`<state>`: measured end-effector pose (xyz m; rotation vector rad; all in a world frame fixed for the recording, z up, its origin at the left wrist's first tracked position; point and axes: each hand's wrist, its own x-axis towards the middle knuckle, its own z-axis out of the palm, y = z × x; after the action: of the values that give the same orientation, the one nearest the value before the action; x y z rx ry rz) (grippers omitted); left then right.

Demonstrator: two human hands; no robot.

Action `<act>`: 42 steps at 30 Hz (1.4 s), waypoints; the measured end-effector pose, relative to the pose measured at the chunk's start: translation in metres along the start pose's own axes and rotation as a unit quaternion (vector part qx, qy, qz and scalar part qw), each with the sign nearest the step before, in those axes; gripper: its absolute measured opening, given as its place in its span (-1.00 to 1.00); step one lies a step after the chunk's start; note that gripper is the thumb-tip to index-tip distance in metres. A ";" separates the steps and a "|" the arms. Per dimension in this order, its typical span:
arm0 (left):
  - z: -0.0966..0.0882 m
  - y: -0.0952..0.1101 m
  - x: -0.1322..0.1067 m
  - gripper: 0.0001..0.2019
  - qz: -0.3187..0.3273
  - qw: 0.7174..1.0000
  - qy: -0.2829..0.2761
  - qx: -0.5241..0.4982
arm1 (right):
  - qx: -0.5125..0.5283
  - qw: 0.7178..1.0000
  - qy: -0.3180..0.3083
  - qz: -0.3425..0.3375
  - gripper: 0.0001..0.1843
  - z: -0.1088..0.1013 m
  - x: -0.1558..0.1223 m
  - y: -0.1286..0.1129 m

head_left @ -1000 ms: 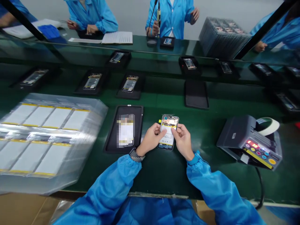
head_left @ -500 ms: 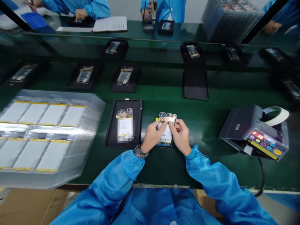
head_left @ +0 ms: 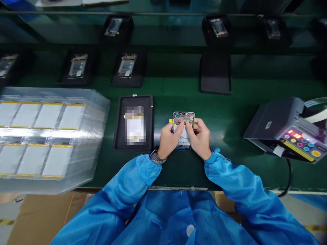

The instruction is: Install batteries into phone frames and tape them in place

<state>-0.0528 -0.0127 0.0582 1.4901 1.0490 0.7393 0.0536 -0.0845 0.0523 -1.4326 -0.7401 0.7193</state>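
Between my two hands is an opened phone (head_left: 184,137), its circuit board at the top and a white battery below. My left hand (head_left: 170,139) grips its left side, thumb laid over the inside near the battery's top edge. From the other side my right hand (head_left: 200,137) holds it, thumb pressed close to the left one. A small yellow tab (head_left: 171,120) sticks out at the phone's upper left. Just left of my hands, a black tray (head_left: 148,127) carries another phone (head_left: 135,129), which is pixelated.
Stacked clear plastic trays (head_left: 100,112) of white batteries stand at the left. A grey tape dispenser (head_left: 276,119) with lit buttons is at the right, its cable (head_left: 290,177) running off the table edge. Farther back lie a bare black tray (head_left: 216,76) and several trays with opened phones (head_left: 127,65).
The view has tilted down, so the people across the table have left the picture. Both hands still hold the phone, thumbs slightly shifted near the battery's top edge.
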 end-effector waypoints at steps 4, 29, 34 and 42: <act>0.001 0.001 -0.001 -0.69 -0.002 1.000 0.008 -0.004 | -0.013 1.000 0.005 -0.009 -0.71 0.000 -0.001 -0.001; 0.002 0.004 -0.007 -0.66 0.000 0.994 -0.070 -0.090 | 0.010 0.999 0.051 -0.005 -0.66 -0.003 0.003 -0.006; 0.005 -0.001 -0.009 -0.49 -0.033 0.975 -0.147 -0.161 | -0.031 0.999 0.041 -0.002 -0.65 -0.010 0.011 -0.011; 0.011 -0.002 -0.010 -0.47 -0.117 0.956 -0.178 -0.202 | -0.117 0.968 0.220 0.030 -0.70 -0.100 -0.063 -0.061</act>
<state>-0.0476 -0.0263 0.0548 1.0717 0.7282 0.4592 0.0968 -0.1953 0.1123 -1.7607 -0.4437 0.3424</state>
